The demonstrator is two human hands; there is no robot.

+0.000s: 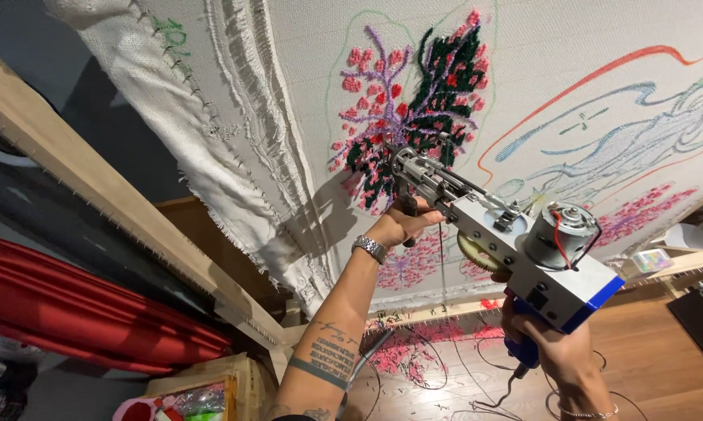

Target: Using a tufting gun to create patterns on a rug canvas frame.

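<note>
Pressing the tufting gun (492, 242) nose-first into the stretched backing cloth (601, 47), we take the gun as our landmark. Its needle tip sits at the lower edge of the dark green and pink tufted flower patch (422, 101). Our left hand (402, 222) is curled shut around the front grip just behind the needle, silver wristwatch (369, 248) below it. Our right hand (550, 347) is closed around the blue rear handle under the gun body, thin bracelet at the wrist; trigger finger hidden, can't tell if it's pulled. Motor and yellowish gear sit on the gun's near side, exposed.

Right of the gun: drawn blue and orange outlines, partly tufted, and a pink patch. Left of the gun: the cloth's frayed edge, hooked to the wooden frame (94, 183). Below the gun: pink yarn scraps (402, 355) and a loose cord on the wood floor. Far left of it: red fabric roll (79, 312).

Judgement: best to keep the foot flat and firm on the cloth, push steadily, travel along the line, and keep the yarn feed free.
</note>
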